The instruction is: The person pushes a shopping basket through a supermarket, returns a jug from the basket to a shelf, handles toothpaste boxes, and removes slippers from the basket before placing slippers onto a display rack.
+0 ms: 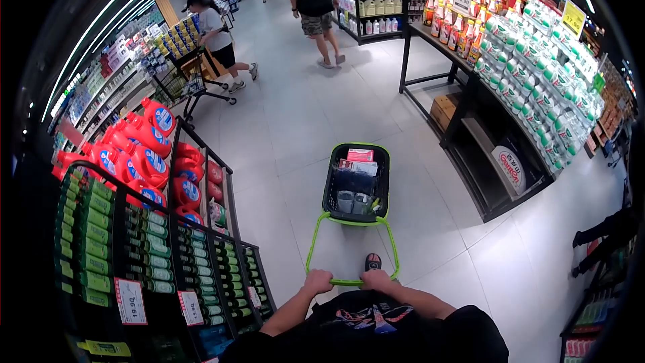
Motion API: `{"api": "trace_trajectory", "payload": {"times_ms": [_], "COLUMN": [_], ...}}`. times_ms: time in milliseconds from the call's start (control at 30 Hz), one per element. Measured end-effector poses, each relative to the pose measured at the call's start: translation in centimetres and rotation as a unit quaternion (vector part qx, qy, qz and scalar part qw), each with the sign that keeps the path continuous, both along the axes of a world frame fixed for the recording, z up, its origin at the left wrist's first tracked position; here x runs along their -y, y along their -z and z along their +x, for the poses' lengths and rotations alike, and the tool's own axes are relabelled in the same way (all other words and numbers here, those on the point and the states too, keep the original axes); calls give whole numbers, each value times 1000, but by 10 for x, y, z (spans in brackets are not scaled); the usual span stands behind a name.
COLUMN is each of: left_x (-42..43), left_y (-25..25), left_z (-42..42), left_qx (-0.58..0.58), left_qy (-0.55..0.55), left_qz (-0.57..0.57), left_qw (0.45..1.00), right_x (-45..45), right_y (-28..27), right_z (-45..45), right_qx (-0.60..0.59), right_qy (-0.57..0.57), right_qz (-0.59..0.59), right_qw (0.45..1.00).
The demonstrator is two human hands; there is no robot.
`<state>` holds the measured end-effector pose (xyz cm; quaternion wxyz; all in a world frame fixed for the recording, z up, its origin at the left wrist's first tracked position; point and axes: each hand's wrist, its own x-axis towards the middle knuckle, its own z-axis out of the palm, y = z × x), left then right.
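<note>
Amid shop shelves (119,235), pale floor tiles (289,121) around 1 green-handled basket (330,185).

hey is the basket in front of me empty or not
Not empty: the black basket holds several items, including a red-and-white package at its far end. How deep they go, I cannot tell.

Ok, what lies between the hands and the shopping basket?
In the head view, the green handle runs from left hand and right hand to the shopping basket, framing floor and a shod foot.
</note>
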<state>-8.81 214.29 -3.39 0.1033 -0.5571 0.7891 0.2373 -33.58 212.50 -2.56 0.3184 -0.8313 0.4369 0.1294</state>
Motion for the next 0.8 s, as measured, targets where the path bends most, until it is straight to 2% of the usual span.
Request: {"api": "trace_trajectory", "payload": {"times_ms": [67,133,200,300,400,533,600,633,667,733,767,800], "left_x": [50,90,130,186,238,307,333,381,405,459,484,509], "left_y": [-8,-7,-10,-17,-43,-1,13,2,-7,-33,-36,-49], "left_z": [1,0,2,-7,-27,-40,-43,-42,-42,-32,-26,-22], "left_qx": [8,15,9,64,34,43,-33,-61,-69,-46,-41,-41], "left_qy": [11,19,14,16,12,37,33,90,94,139,169,174], "left_qz": [0,2,-33,6,34,47,10,36,35,123,72,68], "left_qw": [1000,1000,999,998,999,997,999,993,993,982,982,981], "right_x": [43,78,114,159,207,267,280,328,347,386,410,428], "right_y": [0,3,4,4,1,-1,0,-7,-11,-18,-21,-24], "right_z": [-3,-5,-7,-19,-29,-49,-53,-54,-54,-40,-38,-35], "right_qx": [7,29,27,26,24,-20,-53,-78,-101,-122,-111,-99], "right_qy": [-3,6,38,68,97,125,148,162,171,198,204,211], "right_qz": [3,-56,-34,-55,-72,-94,-90,-120,-147,-131,-175,-214], "right_qw": [1000,998,998,996,992,987,983,976,969,964,957,949]}}
